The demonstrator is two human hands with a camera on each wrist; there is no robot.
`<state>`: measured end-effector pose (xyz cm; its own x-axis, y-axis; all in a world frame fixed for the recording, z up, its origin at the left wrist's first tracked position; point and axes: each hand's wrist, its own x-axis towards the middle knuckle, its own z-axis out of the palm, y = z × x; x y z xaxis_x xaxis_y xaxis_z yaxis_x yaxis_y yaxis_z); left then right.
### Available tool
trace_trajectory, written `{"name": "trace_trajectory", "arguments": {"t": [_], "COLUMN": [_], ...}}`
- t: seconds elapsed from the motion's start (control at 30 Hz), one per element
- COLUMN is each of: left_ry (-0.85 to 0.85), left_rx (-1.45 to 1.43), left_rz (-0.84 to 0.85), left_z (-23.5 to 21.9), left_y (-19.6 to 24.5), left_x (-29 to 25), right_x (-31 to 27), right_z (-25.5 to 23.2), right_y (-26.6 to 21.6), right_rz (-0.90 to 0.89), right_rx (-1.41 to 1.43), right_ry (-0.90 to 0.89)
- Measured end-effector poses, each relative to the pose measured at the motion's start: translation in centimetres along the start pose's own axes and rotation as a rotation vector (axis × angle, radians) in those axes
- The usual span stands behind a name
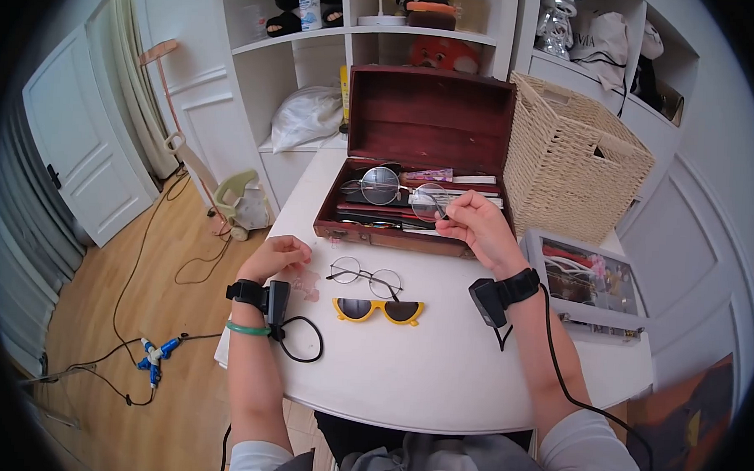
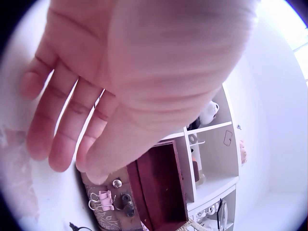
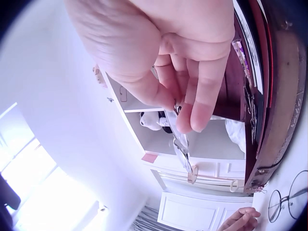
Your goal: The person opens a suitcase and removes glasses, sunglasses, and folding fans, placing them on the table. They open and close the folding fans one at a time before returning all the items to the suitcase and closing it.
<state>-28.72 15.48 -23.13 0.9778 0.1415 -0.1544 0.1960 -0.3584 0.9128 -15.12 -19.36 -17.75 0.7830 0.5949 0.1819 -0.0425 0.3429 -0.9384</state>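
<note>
My right hand point(image 1: 481, 229) pinches a pair of round, thin-rimmed glasses point(image 1: 381, 186) by one side, holding them over the open dark red box point(image 1: 432, 120). In the right wrist view these glasses point(image 3: 182, 149) hang from the thumb and fingertips. My left hand point(image 1: 277, 258) is at the table's left side, its fingers loosely bent and holding nothing; the left wrist view shows the same hand point(image 2: 82, 106) with relaxed fingers. Between the hands lie round dark-rimmed glasses point(image 1: 385, 283) and, nearer me, yellow-framed sunglasses point(image 1: 378, 310).
Inside the box are several glasses and slim items. A woven basket point(image 1: 565, 159) stands right of it, with a clear-lidded case point(image 1: 590, 278) in front. White shelves point(image 1: 292, 55) rise behind. Cables and a blue-and-white plug piece point(image 1: 154, 360) lie on the floor.
</note>
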Motion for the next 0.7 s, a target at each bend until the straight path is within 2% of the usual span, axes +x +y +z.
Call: {"name": "trace_trajectory", "arguments": {"t": [0.13, 0.3, 0.4, 0.7], "left_ry": [-0.041, -0.299, -0.342, -0.407], "left_rx": [-0.057, -0.257, -0.254, -0.125], "left_rz": [-0.05, -0.11, -0.172, -0.209], "left_z": [0.3, 0.8, 1.5, 2.7], "left_y": [0.7, 1.2, 3.3, 2.1], "left_x": [-0.4, -1.1, -2.2, -0.8], "right_x": [-0.2, -0.1, -0.3, -0.4], "right_z": [0.1, 0.0, 0.0, -0.1], "right_y": [-0.3, 0.1, 0.0, 0.0], "right_rz": [0.002, 0.014, 0.029, 0.021], "right_rx": [0.0, -0.002, 0.02, 0.055], "right_ry": [-0.01, -0.001, 0.0, -0.032]}}
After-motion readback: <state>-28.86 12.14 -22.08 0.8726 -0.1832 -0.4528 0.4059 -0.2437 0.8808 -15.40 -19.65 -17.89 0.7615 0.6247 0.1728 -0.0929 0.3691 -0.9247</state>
